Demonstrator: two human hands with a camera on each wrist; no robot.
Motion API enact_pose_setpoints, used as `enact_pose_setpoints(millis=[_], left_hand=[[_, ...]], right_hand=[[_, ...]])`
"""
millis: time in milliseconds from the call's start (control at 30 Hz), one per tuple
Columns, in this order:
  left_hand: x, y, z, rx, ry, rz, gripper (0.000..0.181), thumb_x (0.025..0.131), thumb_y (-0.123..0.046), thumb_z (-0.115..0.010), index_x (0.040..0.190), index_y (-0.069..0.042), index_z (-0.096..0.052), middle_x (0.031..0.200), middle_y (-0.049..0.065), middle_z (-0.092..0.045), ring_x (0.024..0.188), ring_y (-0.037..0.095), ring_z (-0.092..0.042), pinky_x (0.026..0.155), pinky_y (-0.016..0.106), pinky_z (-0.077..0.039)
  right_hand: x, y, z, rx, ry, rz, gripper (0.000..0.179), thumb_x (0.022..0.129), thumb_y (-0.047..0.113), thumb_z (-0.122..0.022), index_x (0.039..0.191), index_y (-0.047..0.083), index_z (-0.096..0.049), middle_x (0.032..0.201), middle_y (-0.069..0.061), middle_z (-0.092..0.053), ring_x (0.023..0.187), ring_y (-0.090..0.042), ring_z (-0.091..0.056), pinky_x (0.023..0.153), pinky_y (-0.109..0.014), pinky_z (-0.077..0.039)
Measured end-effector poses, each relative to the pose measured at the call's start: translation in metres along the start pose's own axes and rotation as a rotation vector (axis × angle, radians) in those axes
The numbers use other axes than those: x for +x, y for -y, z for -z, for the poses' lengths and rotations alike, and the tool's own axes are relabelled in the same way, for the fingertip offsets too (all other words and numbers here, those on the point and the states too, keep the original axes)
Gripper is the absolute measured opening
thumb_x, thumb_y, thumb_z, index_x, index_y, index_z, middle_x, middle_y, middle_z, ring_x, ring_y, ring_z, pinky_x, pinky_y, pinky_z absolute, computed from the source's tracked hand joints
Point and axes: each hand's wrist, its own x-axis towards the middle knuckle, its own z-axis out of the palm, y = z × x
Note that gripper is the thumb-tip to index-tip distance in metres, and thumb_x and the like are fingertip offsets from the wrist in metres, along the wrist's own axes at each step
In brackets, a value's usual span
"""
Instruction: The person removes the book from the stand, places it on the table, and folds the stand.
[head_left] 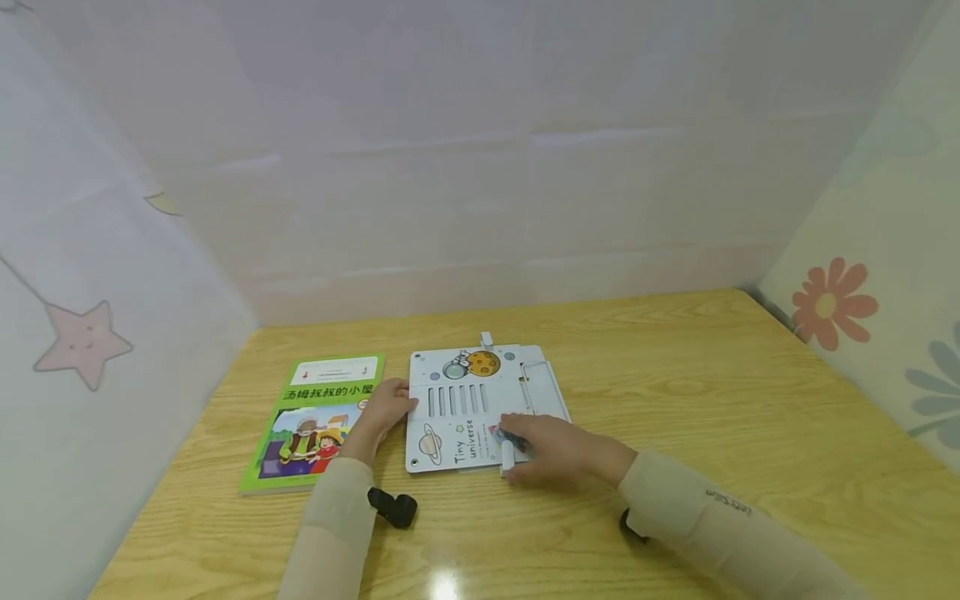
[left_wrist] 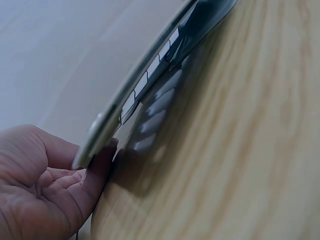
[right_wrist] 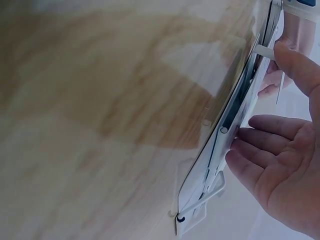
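Observation:
A white book stand (head_left: 465,379) with planet drawings and "Tiny universe" printed on it lies on the table. My left hand (head_left: 390,407) pinches its left edge. In the left wrist view, the left hand (left_wrist: 40,190) has its thumb on one face and fingers under the other, and that edge is raised off the wood. Over the stand's near right corner is my right hand (head_left: 555,448), beside a white page clip (head_left: 507,457). Seen from the right wrist, the right thumb (right_wrist: 297,67) touches the clip (right_wrist: 264,52), while the other fingers (right_wrist: 270,140) extend to the panel.
A green-bordered picture book (head_left: 315,425) lies to the left of the stand. The stand's wire support (head_left: 531,387) shows at its right side. A pale wall (head_left: 480,208) rises behind the wooden table (head_left: 675,375), with patterned sheets at both sides.

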Motion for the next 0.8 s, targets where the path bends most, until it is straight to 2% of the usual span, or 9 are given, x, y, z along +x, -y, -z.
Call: enact_pose_setpoints(millis=[167,467,800], left_hand=[[-0.001,0.001,0.001,-0.054,0.004,-0.019,0.036,0.082,0.003,-0.050,0.116,0.009,-0.042,0.095,0.018,-0.056,0.081,0.022,-0.054,0.070,0.029,-0.046],[-0.002,0.002,0.002,-0.074,0.001,-0.027,0.036,0.082,0.003,-0.051,0.117,0.009,-0.042,0.094,0.017,-0.056,0.081,0.021,-0.053,0.071,0.029,-0.046],[-0.003,0.003,0.002,-0.101,0.007,-0.032,0.037,0.083,0.004,-0.050,0.118,0.010,-0.041,0.097,0.018,-0.057,0.085,0.023,-0.054,0.074,0.030,-0.045]], right_hand=[[0.002,-0.001,0.001,-0.028,-0.007,0.009,0.073,0.072,0.044,-0.064,0.127,0.002,-0.041,0.128,-0.009,-0.040,0.118,-0.022,-0.035,0.096,-0.034,-0.027],[0.007,-0.001,0.003,-0.041,0.006,-0.020,0.069,0.070,0.044,-0.066,0.123,0.005,-0.047,0.126,-0.007,-0.044,0.114,-0.021,-0.039,0.094,-0.033,-0.030],[0.011,-0.002,0.004,-0.102,-0.026,0.013,0.053,0.073,0.037,-0.066,0.115,0.007,-0.055,0.114,-0.003,-0.054,0.088,-0.010,-0.049,0.079,-0.027,-0.040]])
